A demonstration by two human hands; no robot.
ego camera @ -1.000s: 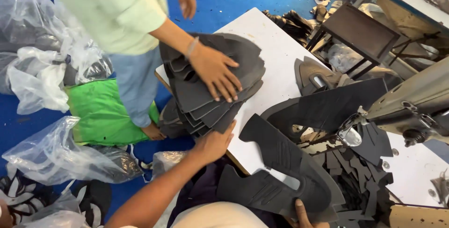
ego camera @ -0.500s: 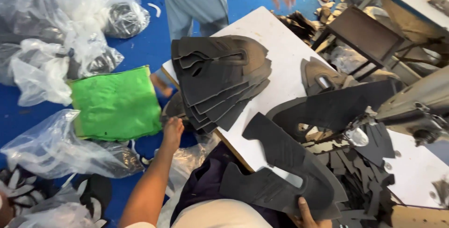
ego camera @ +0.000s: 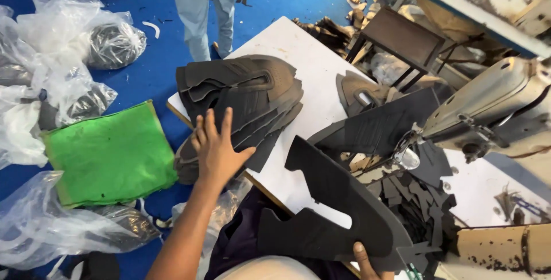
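Here the left hand [ego camera: 218, 151] lies spread flat on the stack [ego camera: 238, 105] of dark cut pieces at the counter's [ego camera: 298, 56] left edge. The right hand [ego camera: 367, 263] pinches one long piece [ego camera: 338, 211] near the front edge. Squaring the stack would probably need even palm pressure.

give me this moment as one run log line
left hand: flat on stack of dark cut pieces | right hand: holds one large dark cut piece | stack on white table
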